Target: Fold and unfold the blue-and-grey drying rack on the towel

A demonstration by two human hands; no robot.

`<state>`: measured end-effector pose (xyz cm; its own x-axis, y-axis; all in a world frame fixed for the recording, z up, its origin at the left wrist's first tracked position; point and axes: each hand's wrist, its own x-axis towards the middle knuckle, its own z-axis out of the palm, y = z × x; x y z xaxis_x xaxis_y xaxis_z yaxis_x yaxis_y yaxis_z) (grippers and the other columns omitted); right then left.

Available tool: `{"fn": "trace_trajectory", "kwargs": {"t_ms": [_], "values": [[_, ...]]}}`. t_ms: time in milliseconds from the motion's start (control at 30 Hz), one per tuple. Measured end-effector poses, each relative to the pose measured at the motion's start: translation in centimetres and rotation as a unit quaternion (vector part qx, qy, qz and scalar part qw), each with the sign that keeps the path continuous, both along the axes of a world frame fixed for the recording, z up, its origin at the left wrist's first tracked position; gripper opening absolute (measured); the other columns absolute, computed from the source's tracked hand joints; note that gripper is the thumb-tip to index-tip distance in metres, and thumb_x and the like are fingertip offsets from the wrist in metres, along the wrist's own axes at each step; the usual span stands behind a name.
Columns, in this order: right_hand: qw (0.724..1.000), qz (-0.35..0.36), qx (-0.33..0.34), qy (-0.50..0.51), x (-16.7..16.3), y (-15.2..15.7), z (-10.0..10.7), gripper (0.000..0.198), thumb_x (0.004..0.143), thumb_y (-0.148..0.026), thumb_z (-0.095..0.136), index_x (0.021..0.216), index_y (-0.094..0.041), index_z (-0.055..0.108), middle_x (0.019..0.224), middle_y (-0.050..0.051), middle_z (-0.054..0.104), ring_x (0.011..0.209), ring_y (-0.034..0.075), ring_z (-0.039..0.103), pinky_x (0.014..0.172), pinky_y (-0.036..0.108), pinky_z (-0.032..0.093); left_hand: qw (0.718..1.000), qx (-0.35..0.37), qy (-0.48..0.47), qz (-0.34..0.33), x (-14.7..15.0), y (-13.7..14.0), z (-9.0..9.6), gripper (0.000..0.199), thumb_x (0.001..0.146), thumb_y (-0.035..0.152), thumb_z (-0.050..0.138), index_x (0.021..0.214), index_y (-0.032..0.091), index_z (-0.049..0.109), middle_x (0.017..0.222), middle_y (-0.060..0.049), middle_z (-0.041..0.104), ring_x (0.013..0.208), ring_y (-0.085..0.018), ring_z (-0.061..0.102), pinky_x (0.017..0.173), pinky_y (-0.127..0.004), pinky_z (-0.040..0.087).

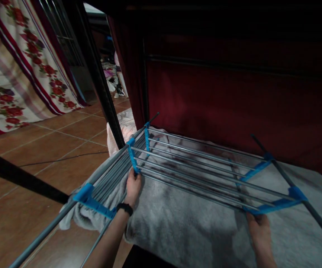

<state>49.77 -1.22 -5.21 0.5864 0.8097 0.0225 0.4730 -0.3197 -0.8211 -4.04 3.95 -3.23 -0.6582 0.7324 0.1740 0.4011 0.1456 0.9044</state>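
Note:
A folding drying rack with blue plastic brackets point(278, 204) and grey metal tubes point(205, 155) lies half unfolded on a grey blanket point(183, 227). My left hand point(134, 188), with a black wristband point(125, 209), is closed around the frame at the low end of a blue bracket point(132, 157). Across from it, my right hand point(260, 230) grips the frame under the near right bracket, its fingertips partly hidden. Several bars run between the hands. Another panel of bars point(109, 186) sits at the left, beside my left forearm.
Black metal posts point(101, 78) stand at the left, with a dark red curtain point(219, 108) behind the rack. A floral cloth point(35, 63) hangs at the far left. A thin cable point(63, 160) crosses the brown tiled floor point(18, 186). Clutter point(113, 80) lies at the back.

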Motion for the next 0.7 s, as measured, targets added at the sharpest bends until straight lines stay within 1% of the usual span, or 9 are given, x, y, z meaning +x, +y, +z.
{"fn": "trace_trajectory", "kwargs": {"t_ms": [67,133,233,300,367,467,567,633,700], "values": [[1.0,-0.018,-0.017,-0.003,0.1,0.2,-0.2,0.043,0.073,-0.063,0.056,0.098,-0.028,0.051,0.092,0.01,0.068,0.093,0.037,0.067,0.08,0.049,0.052,1.0,-0.014,0.008,-0.007,-0.3,-0.1,-0.3,0.036,0.088,0.025,0.056,0.122,0.017,0.066,0.114,-0.012,0.075,0.115,-0.028,0.068,0.104,-0.041,0.052],[0.999,-0.021,-0.029,-0.03,0.0,0.1,-0.2,0.042,0.073,-0.061,0.054,0.1,-0.028,0.052,0.093,0.011,0.069,0.096,0.039,0.068,0.081,0.051,0.052,0.999,-0.026,0.018,-0.012,-0.7,-0.4,-0.6,0.034,0.088,0.028,0.056,0.119,0.016,0.068,0.109,-0.013,0.076,0.111,-0.03,0.069,0.101,-0.042,0.053],[0.995,-0.034,-0.058,-0.08,0.0,0.0,0.0,0.04,0.076,-0.06,0.049,0.1,-0.028,0.052,0.088,0.014,0.067,0.096,0.043,0.067,0.08,0.055,0.051,0.999,-0.032,0.032,-0.015,-0.9,-0.6,-0.8,0.034,0.089,0.028,0.055,0.117,0.016,0.069,0.11,-0.014,0.076,0.107,-0.03,0.07,0.099,-0.041,0.053],[0.991,-0.036,-0.069,-0.111,0.0,-0.1,0.1,0.036,0.079,-0.059,0.045,0.096,-0.029,0.052,0.084,0.014,0.064,0.094,0.044,0.066,0.079,0.057,0.05,0.999,-0.032,0.037,-0.014,-1.0,-0.7,-1.0,0.035,0.089,0.028,0.054,0.118,0.016,0.069,0.112,-0.014,0.077,0.107,-0.029,0.071,0.099,-0.041,0.053],[0.988,-0.026,-0.061,-0.142,0.1,-0.1,0.1,0.03,0.08,-0.058,0.041,0.089,-0.031,0.05,0.082,0.013,0.062,0.092,0.044,0.065,0.08,0.057,0.049,0.999,-0.031,0.041,-0.012,-1.0,-0.6,-1.1,0.036,0.089,0.028,0.054,0.119,0.017,0.07,0.114,-0.013,0.077,0.108,-0.029,0.071,0.1,-0.04,0.053],[0.984,-0.024,-0.036,-0.17,0.4,0.0,-0.2,0.024,0.08,-0.056,0.041,0.081,-0.033,0.044,0.074,0.01,0.056,0.083,0.042,0.064,0.075,0.056,0.048,0.998,-0.029,0.047,-0.007,-1.1,-0.5,-1.3,0.036,0.088,0.03,0.054,0.118,0.017,0.071,0.114,-0.013,0.077,0.109,-0.03,0.071,0.099,-0.04,0.054],[0.985,-0.035,-0.023,-0.166,0.5,0.3,-0.6,0.024,0.079,-0.057,0.042,0.078,-0.033,0.041,0.067,0.006,0.052,0.076,0.041,0.063,0.07,0.055,0.046,0.998,-0.027,0.053,0.0,-1.2,-0.4,-1.3,0.036,0.087,0.033,0.054,0.114,0.016,0.072,0.111,-0.014,0.078,0.106,-0.031,0.071,0.098,-0.042,0.055],[0.986,-0.04,-0.02,-0.162,0.4,0.5,-0.8,0.024,0.08,-0.057,0.042,0.077,-0.033,0.04,0.066,0.007,0.052,0.075,0.04,0.063,0.072,0.055,0.046,0.998,-0.024,0.061,-0.001,-1.4,-0.4,-1.3,0.038,0.087,0.037,0.054,0.113,0.016,0.072,0.109,-0.015,0.078,0.105,-0.032,0.072,0.097,-0.043,0.055],[0.99,-0.039,-0.005,-0.135,-0.1,0.6,-0.7,0.024,0.08,-0.056,0.044,0.078,-0.032,0.042,0.069,0.007,0.055,0.078,0.039,0.063,0.077,0.056,0.047,0.997,-0.018,0.076,-0.01,-1.5,-0.4,-1.3,0.041,0.086,0.041,0.052,0.112,0.016,0.071,0.109,-0.016,0.078,0.105,-0.032,0.072,0.097,-0.045,0.055]]}}
